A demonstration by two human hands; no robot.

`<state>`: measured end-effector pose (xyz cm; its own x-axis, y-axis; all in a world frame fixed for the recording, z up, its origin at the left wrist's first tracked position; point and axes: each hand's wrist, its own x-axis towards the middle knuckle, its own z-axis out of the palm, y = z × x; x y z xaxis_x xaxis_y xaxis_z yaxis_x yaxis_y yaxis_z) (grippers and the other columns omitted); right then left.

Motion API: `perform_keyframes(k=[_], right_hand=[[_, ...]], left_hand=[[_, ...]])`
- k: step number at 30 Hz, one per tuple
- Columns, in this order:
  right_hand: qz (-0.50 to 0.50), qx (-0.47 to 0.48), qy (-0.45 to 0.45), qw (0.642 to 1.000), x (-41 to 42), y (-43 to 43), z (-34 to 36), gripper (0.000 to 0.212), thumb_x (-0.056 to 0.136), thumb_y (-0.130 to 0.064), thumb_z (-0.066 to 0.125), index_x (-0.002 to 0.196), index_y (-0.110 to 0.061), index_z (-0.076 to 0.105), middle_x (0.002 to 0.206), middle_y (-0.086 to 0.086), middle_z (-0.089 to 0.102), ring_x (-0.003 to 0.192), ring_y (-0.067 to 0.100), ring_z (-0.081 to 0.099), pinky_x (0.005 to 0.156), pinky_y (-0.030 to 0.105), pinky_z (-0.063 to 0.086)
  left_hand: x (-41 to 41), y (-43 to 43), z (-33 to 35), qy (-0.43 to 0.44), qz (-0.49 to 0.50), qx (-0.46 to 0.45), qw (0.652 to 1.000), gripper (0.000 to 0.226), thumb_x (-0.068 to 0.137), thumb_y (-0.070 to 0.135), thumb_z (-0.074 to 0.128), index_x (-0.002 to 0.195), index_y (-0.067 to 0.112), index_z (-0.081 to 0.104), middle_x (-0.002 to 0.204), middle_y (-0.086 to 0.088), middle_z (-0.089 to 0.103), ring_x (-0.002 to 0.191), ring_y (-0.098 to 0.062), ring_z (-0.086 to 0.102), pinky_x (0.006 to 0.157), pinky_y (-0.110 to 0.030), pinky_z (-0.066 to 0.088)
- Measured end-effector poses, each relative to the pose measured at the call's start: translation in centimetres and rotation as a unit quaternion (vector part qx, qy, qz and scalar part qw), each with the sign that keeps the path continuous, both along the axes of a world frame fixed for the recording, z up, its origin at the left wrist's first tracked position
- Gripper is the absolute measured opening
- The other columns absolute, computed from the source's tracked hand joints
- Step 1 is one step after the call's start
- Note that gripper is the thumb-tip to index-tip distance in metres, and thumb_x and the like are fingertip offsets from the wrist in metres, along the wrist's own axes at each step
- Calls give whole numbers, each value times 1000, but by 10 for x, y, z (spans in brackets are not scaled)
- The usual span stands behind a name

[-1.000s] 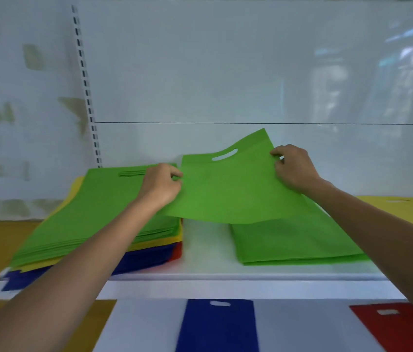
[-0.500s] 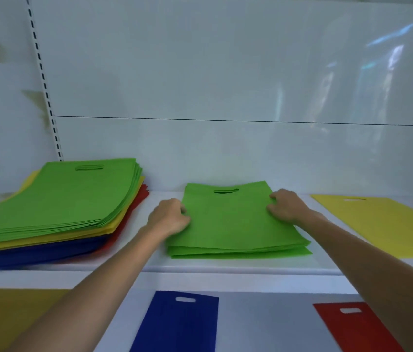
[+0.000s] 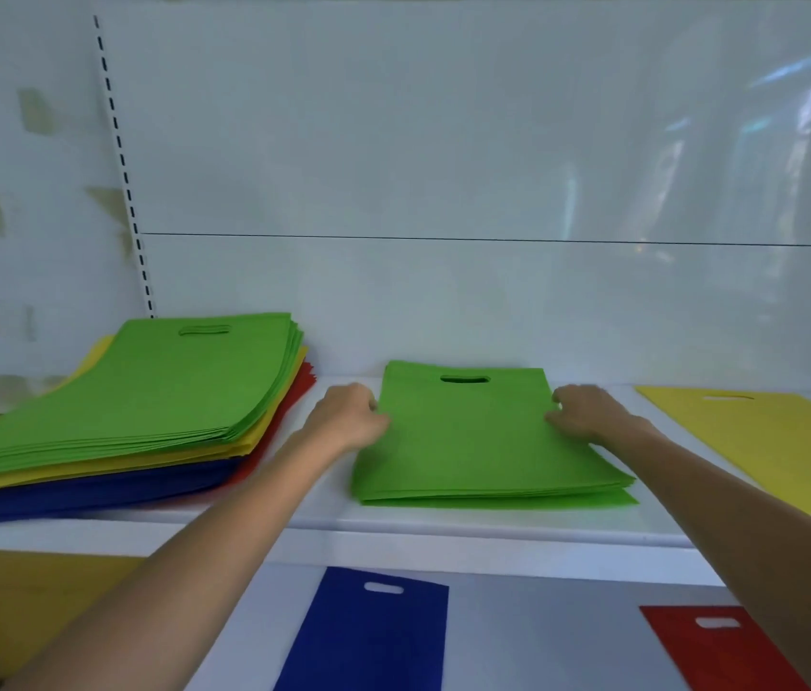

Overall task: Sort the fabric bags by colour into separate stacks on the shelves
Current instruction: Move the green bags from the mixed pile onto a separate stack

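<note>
Upper shelf point(image 3: 443, 528): at its left end sits the big mixed pile point(image 3: 134, 406), green over yellow, blue and red. Mid-shelf, near the front edge, lies the green stack point(image 3: 483, 441), and there are both hands! The left hand point(image 3: 346, 416) has its fingers curled, nipping the stack's left edge. The right hand point(image 3: 587, 411) is curled on the right edge. A yellow bag point(image 3: 772, 441) lies flat at the right end. On the lower shelf point(image 3: 543, 630) are a blue bag point(image 3: 373, 635) and a red bag point(image 3: 712, 650).

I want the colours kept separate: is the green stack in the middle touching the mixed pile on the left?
Apart. The head view shows a strip of bare white shelf between the green stack and the mixed pile.
</note>
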<state>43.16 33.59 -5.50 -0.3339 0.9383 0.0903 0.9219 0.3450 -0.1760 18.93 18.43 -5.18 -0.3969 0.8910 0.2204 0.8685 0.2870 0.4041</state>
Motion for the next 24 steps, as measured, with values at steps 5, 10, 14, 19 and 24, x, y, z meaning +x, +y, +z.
perform_keyframes(k=[5,10,14,19,24], right_hand=[[56,61,96,992,-48,-33,37,42,94,-19,48,132,-1,47,138,16,47,129,29,41,104,35,36],[112,83,127,982,-125,-61,66,44,93,-23,50,134,-6,47,139,12,47,129,26,41,104,35,36],[136,62,150,977,-193,-82,72,44,92,-24,50,133,-11,48,137,11,47,127,25,43,104,37,38],[156,44,152,975,-269,-108,62,41,91,-21,52,129,-7,48,130,16,51,120,29,46,96,33,40],[158,-9,85,984,-321,-137,50,38,98,-34,41,83,-2,56,104,18,55,99,29,54,78,27,39]], left_hand=[[-23,-20,47,1,-22,53,998,4,83,24,57,85,26,60,85,-3,58,82,-18,54,77,-29,45],[-84,-64,67,-5,22,64,998,31,85,25,56,115,19,63,115,-7,60,108,-23,56,89,-28,42],[-154,-109,65,-5,87,48,995,35,88,22,56,122,14,59,130,-9,55,119,-24,51,99,-30,41],[-237,-160,55,11,159,8,987,28,88,18,54,114,12,64,123,-13,60,115,-28,53,92,-30,42],[-286,-180,29,-5,180,-32,983,35,87,37,60,97,4,65,94,-11,64,94,-27,60,71,-29,42]])
